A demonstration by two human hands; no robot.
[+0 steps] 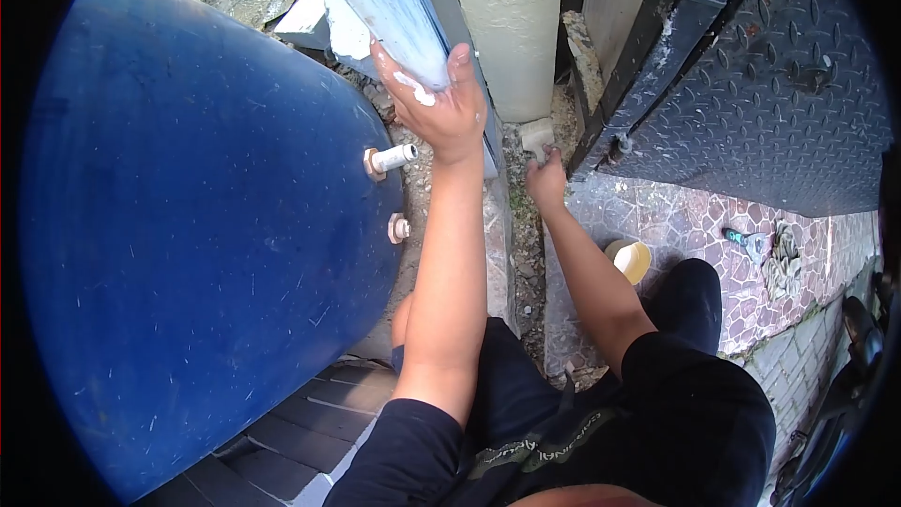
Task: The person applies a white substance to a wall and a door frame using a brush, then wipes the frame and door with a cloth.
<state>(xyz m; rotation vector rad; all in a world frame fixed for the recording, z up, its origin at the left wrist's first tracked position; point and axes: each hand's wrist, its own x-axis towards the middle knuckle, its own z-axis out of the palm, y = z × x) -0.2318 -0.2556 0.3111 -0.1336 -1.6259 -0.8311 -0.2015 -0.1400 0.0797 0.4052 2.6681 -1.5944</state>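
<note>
My left hand (434, 108) has white smears on its skin and is wrapped round the lower end of a long board (394, 9) with blue and white paint. The board leans up beside a pale post (511, 28). Lower and to the right, my right hand (546, 176) pinches a small pale scraper-like piece (537, 137) near the foot of the post. A pale yellow container (629, 261) stands on the paving next to my right forearm.
A large blue barrel (206, 225) with two metal fittings (387, 161) fills the left side. Dark textured metal plate (779, 84) stands at the upper right. A scraper (746, 242) and a crumpled rag (784, 263) lie on the patterned paving (685, 216).
</note>
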